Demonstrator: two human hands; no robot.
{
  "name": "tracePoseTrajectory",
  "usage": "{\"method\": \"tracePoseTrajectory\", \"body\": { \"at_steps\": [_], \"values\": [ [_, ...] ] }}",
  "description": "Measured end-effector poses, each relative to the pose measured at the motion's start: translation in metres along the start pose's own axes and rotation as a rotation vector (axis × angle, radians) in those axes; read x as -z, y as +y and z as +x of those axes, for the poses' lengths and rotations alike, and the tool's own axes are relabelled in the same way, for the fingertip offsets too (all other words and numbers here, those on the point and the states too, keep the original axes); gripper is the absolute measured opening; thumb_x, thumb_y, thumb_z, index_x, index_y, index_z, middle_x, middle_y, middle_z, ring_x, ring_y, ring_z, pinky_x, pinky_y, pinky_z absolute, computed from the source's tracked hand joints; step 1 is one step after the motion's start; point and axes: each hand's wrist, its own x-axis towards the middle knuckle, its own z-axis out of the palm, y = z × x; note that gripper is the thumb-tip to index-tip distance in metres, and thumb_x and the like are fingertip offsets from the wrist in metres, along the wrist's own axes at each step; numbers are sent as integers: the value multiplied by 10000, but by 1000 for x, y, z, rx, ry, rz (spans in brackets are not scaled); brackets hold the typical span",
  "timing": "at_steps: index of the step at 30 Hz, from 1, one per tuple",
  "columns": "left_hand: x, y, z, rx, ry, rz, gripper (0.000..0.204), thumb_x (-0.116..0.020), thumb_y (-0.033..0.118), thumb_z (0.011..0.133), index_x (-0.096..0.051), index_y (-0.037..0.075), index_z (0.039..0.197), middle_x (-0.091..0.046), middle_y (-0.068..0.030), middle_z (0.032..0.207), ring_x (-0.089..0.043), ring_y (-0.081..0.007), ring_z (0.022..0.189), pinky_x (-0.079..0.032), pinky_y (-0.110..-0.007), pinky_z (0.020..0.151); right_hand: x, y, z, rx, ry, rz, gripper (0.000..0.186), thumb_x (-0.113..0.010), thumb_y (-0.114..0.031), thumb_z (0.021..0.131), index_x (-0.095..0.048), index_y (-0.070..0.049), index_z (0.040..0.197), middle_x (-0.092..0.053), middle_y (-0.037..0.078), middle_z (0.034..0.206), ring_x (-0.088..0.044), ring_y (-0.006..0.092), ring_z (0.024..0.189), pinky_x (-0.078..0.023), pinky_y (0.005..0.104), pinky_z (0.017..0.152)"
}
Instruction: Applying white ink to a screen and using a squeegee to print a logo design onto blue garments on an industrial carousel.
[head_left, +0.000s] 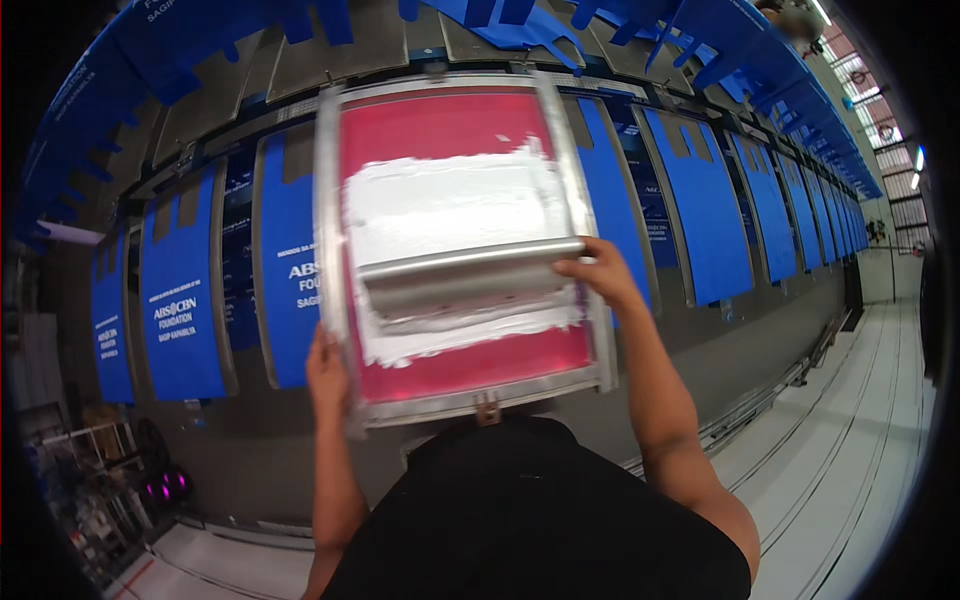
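A silver-edged printing screen (350, 135) with red mesh lies in front of me. Thick white ink (450, 200) covers much of its middle, with ragged edges. Across the ink leans a wide grey metal squeegee (460, 278). My right hand (600, 268) pinches the squeegee's right end, thumb on the near face. At the lower left side of the screen, my left hand (328, 370) is closed round the frame's edge, its fingers partly hidden. A small metal bracket (487, 410) sits on the frame's near side, close to my body.
Blue bag-shaped sheets with white print lie on boards left and right, such as one blue sheet (180, 290) and another blue sheet (700, 210). More blue pieces (520, 25) line the far side. A metal rail (740, 420) runs along the table's near edge, beside the pale floor (850, 440).
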Motion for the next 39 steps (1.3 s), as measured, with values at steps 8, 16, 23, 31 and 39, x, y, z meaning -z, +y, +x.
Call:
{"method": "tracePoseTrajectory", "body": {
  "at_steps": [8,16,23,31,39],
  "values": [
    [-204,44,-60,5,-42,-11,495,-539,323,981,-511,-41,1315,-626,-169,1200,-574,-175,1076,-443,-293,924,191,75,2,-67,58,8,375,-801,-118,696,-687,23,1024,-688,85,909,-634,152,847,-492,293,807],
    [-249,50,-82,56,49,-30,469,-519,305,991,-506,-17,1333,-596,-157,1259,-550,-178,1139,-412,-285,983,238,97,28,-63,-21,-31,372,-809,-149,709,-690,6,1024,-680,76,900,-632,148,826,-504,298,778],
    [-253,38,-64,68,100,90,455,-530,324,983,-528,33,1333,-582,-147,1295,-552,-195,1165,-415,-293,985,236,119,51,-11,-56,-69,448,-843,-242,695,-689,-6,1043,-677,71,871,-622,140,796,-496,277,739],
    [-256,40,-64,79,80,-54,477,-527,351,985,-536,9,1318,-612,-121,1235,-549,-160,1118,-412,-274,964,225,126,42,6,-58,-26,445,-842,-223,701,-684,7,1048,-679,70,878,-620,133,807,-487,269,741],
    [-256,24,-64,45,66,-79,506,-520,354,986,-497,5,1350,-601,-148,1258,-558,-192,1132,-408,-282,975,226,133,38,1,-40,-14,476,-835,-204,708,-671,21,1094,-686,95,940,-635,157,865,-501,282,799]
  ]
}}
